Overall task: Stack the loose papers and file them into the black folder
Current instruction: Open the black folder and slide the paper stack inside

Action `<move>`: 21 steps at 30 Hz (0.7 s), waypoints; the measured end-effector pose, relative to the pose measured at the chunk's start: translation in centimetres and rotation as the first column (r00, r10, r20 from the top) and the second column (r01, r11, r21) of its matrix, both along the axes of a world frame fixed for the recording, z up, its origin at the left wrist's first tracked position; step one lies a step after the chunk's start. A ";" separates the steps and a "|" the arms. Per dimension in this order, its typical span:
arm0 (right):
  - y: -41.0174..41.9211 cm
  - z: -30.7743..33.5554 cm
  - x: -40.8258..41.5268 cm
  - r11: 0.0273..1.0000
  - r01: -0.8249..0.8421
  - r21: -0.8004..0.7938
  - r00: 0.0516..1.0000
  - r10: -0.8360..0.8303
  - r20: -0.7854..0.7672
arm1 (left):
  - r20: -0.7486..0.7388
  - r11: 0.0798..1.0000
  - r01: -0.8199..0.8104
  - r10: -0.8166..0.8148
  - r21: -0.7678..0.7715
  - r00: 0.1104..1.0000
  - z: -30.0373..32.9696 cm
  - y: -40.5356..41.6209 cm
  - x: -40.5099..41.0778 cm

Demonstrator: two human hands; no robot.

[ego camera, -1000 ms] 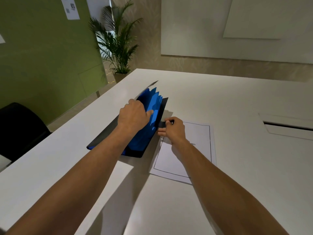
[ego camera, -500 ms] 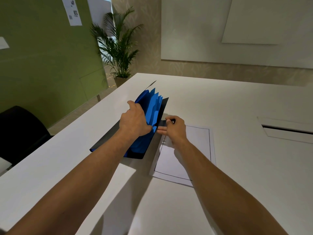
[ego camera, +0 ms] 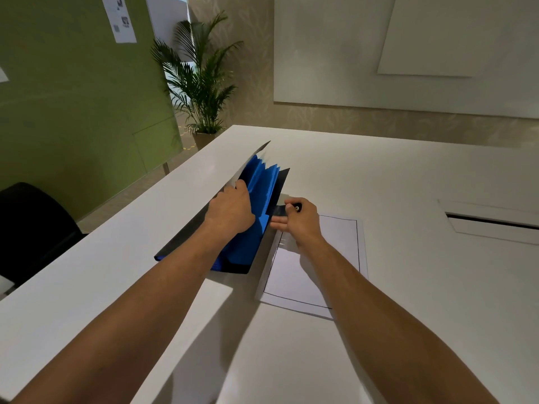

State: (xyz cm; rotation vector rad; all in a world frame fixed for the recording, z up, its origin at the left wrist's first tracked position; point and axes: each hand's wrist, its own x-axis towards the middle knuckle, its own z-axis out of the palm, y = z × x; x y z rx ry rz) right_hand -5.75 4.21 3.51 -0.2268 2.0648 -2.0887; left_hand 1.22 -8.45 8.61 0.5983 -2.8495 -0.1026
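The black folder [ego camera: 186,234] lies on the white table [ego camera: 408,176], its cover lifted and its blue accordion pockets [ego camera: 259,199] fanned apart. My left hand [ego camera: 230,211] reaches into the pockets and holds the front cover and dividers back to the left. My right hand [ego camera: 300,220] pinches the folder's black strap with its metal snap at the right edge. A stack of white papers [ego camera: 338,252] with a thin black border lies flat just right of the folder, partly under my right forearm.
A recessed cable slot [ego camera: 490,223] sits in the table at the right. A black chair [ego camera: 32,225] stands off the left edge. A potted palm [ego camera: 201,83] and a green wall are behind the table's far left corner.
My left hand has pulled the cover and blue dividers further left and up, so the pockets spread wider. My right hand has stayed on the strap.
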 end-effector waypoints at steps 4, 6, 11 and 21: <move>0.8 0.1 0.2 0.998 -0.054 0.031 0.998 0.053 0.032 | -0.013 0.999 0.048 -0.048 0.023 0.999 -0.3 -0.2 0.0; 1.4 0.2 0.5 0.986 -0.053 0.161 0.999 0.051 0.016 | 0.026 0.998 0.067 -0.067 0.012 0.997 -0.6 -0.2 -0.2; 4.1 0.0 0.7 0.912 0.007 0.410 0.997 0.023 -0.069 | 0.111 0.989 0.145 -0.149 0.041 0.983 -2.0 0.4 -0.7; 12.3 -1.1 -0.7 0.587 0.251 0.770 0.968 -0.154 -0.198 | 0.240 0.991 0.104 -0.122 0.083 0.963 -4.8 2.3 -1.9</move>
